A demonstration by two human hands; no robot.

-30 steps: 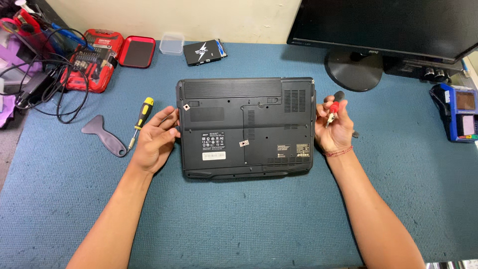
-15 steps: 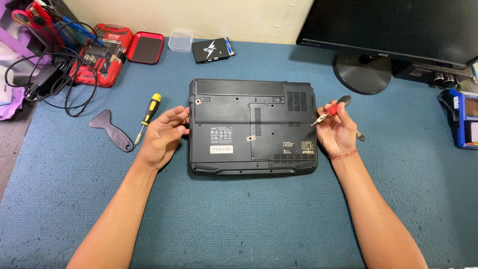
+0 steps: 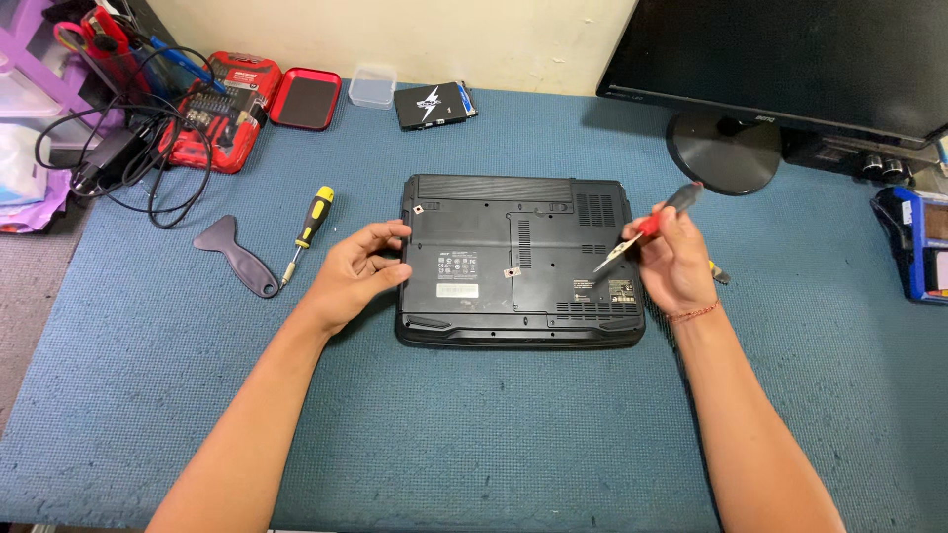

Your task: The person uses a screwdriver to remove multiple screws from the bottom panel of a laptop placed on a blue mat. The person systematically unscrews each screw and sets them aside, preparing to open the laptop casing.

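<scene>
A black laptop lies upside down on the blue mat, its bottom panel facing up. My left hand rests against its left edge, fingers slightly curled and holding nothing. My right hand is at the laptop's right edge, gripping a red-and-black screwdriver with its metal tip angled down-left toward the base panel. A yellow-and-black screwdriver lies on the mat to the left of my left hand, beside a dark plastic pry tool.
A black monitor on a round stand is at the back right. A red bit-set case and tangled cables sit at the back left, with a small clear box and a black drive behind the laptop. A blue device is far right.
My right hand has turned the red-and-black screwdriver so its tip points down toward the laptop's right side. My left hand stays at the left edge. The camera has shifted slightly.
</scene>
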